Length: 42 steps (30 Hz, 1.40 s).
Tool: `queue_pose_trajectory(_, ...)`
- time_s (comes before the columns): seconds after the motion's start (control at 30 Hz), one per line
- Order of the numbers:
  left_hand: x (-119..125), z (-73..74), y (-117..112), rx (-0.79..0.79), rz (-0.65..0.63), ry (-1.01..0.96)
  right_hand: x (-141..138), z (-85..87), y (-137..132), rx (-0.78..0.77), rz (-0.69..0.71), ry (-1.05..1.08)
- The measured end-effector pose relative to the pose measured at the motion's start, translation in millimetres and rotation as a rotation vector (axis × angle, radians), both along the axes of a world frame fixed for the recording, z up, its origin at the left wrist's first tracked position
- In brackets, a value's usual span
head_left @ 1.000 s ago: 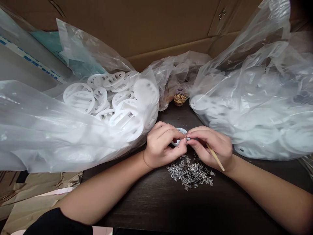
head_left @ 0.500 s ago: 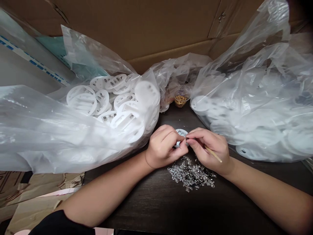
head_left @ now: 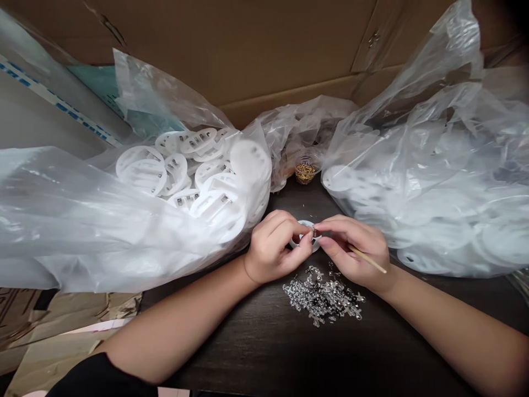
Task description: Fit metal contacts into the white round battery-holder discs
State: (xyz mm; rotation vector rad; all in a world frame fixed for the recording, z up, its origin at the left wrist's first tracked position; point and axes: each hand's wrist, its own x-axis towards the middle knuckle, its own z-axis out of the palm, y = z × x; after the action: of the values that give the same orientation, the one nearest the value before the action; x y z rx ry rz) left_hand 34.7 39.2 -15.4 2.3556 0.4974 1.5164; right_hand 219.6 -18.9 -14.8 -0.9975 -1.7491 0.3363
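Observation:
My left hand (head_left: 276, 245) is closed in a pinch, thumb and index finger pressed together above a round white plastic disc (head_left: 306, 223). At those fingertips sits a small dark coiled piece that looks like a metal spring (head_left: 316, 233); which hand bears it is hard to tell. My right hand (head_left: 357, 248) is closed around a thin wooden stick (head_left: 372, 261), whose pale end pokes out below the palm. Its thumb and index finger reach toward the coil, slightly apart. Both hands partly hide the disc. Just below them lies a pile of small clear plastic and metal parts (head_left: 322, 295).
A clear bag (head_left: 124, 237) of white slotted discs stands at left, another full bag (head_left: 446, 198) at right. Behind the hands, a small clear cup (head_left: 306, 165) holds gold-coloured metal pieces. Cardboard (head_left: 289, 49) walls the back of the dark table (head_left: 248, 342).
My fingertips have drawn slightly apart, and the coiled piece shows between them. My right hand and the stick have shifted a little to the right. The camera view has moved slightly.

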Motion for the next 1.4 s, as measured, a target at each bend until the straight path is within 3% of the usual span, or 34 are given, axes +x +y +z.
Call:
queue_pose_trajectory(0.1,-0.6,0.8,1.1,0.025,-0.029,0.031,3.5,3.9,2.2,-0.109,0.031,0.023)
queue_pose_trajectory(0.17,-1.0,0.8,2.2,0.033,-0.036,0.06,6.0,5.3,2.8,-0.101,0.063,-0.005)
queue_pose_trajectory(0.37,-1.4,0.9,4.4,0.043,-0.009,0.051,12.9,-1.3,3.4,0.192,0.123,-0.184)
queue_pose_trajectory(0.47,-1.0,1.2,4.2,0.047,0.011,0.045,12.2,-3.9,3.7,0.218,0.083,-0.226)
queue_pose_trajectory(0.67,-0.6,0.4,3.1,0.07,0.047,0.044,4.8,0.2,0.8,0.101,-0.015,-0.144)
queue_pose_trajectory(1.4,0.0,-1.2,4.3,0.059,0.037,0.096,6.8,-11.7,1.7,0.258,-0.128,-0.384)
